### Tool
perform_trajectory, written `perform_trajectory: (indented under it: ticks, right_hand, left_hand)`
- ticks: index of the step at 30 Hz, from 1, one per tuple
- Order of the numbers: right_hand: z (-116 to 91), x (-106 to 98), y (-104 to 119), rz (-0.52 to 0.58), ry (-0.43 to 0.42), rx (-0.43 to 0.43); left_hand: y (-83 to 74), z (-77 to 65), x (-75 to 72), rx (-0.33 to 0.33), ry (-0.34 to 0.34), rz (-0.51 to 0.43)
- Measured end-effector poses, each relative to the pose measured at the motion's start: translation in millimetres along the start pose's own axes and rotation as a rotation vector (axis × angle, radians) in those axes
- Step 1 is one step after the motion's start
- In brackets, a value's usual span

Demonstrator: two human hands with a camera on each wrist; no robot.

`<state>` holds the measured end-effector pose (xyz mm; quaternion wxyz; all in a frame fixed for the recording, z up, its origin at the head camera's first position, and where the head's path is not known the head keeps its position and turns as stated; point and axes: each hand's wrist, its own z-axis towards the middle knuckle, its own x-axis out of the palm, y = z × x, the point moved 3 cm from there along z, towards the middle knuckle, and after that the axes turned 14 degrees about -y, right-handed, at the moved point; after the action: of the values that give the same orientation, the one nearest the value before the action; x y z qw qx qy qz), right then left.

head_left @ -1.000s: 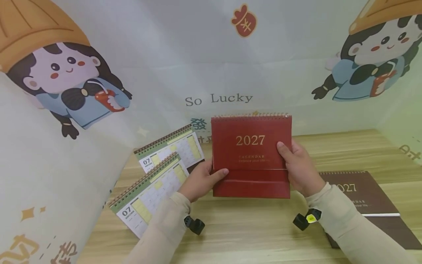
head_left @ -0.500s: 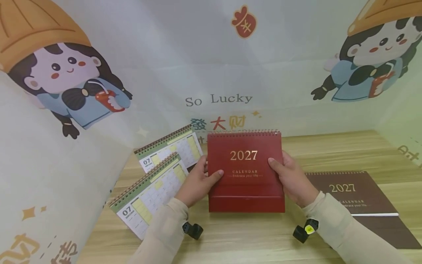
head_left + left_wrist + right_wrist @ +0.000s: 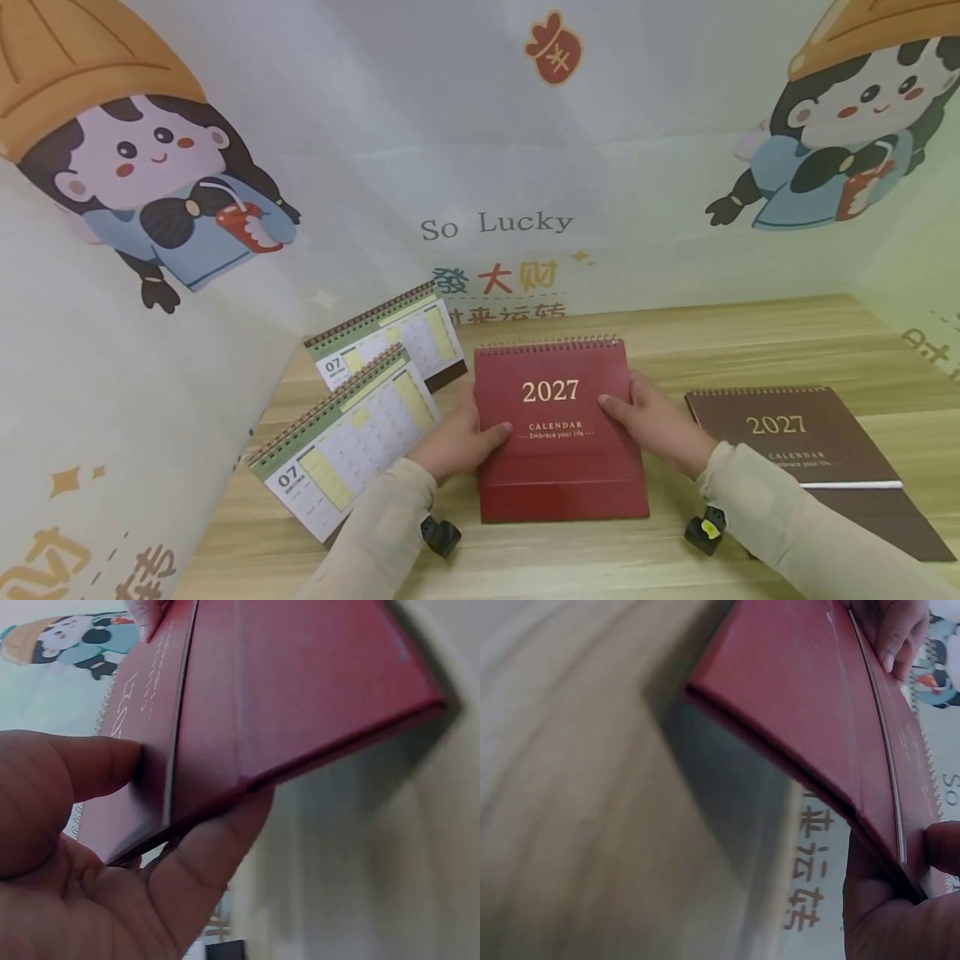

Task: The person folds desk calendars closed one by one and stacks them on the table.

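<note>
A red 2027 desk calendar (image 3: 555,471) with a spiral binding along its top is held between both hands in the middle of the head view. My left hand (image 3: 459,442) grips its left edge, thumb on the front cover and fingers behind. On the opposite edge my right hand (image 3: 667,425) pinches it the same way. In the left wrist view the calendar's folded base (image 3: 315,682) hangs close over the wooden table with a shadow under it. The right wrist view shows the base panel (image 3: 780,682) tilted, its corner casting a shadow on the wood.
Two desk calendars open at month 07 stand at the left, a front one (image 3: 360,442) overlapping a rear one (image 3: 427,333). A dark brown 2027 calendar (image 3: 780,446) is at the right, partly behind the right sleeve. A printed cloth backdrop (image 3: 360,192) surrounds the wooden table (image 3: 570,558).
Both hands have lowered the red calendar toward the table and nearer the person. More of the backdrop lettering behind it and of the brown calendar now shows. The other calendars stay put.
</note>
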<state>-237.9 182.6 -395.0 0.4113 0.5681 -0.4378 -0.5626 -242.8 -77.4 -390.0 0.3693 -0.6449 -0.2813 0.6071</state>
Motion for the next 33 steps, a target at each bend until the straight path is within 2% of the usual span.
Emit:
perform_trajectory:
  ticks: [4, 14, 19, 26, 30, 33]
  right_hand:
    - [-0.3, 1.2, -6.9, -0.079, 0.010, -0.001]
    - [3.8, -3.5, -11.3, -0.435, -0.011, -0.188]
    - [7.8, -3.8, -12.9, -0.497, -0.018, -0.226]
    - [14.4, -2.8, -17.9, -0.539, 0.039, -0.190]
    - [18.1, -2.8, -18.5, -0.573, 0.059, -0.178]
    - [19.6, -3.8, -19.8, -0.610, 0.043, -0.171]
  left_hand:
    - [6.0, -1.9, 5.8, -0.026, 0.031, 0.014]
    - [13.0, 1.5, 12.3, 0.046, -0.003, 0.271]
    - [12.1, 3.7, 13.9, 0.072, 0.005, 0.328]
    - [12.6, 4.2, 17.2, 0.101, 0.021, 0.321]
    - [13.4, 4.1, 18.0, 0.077, 0.006, 0.342]
    - [11.8, 4.7, 19.4, 0.065, -0.002, 0.404]
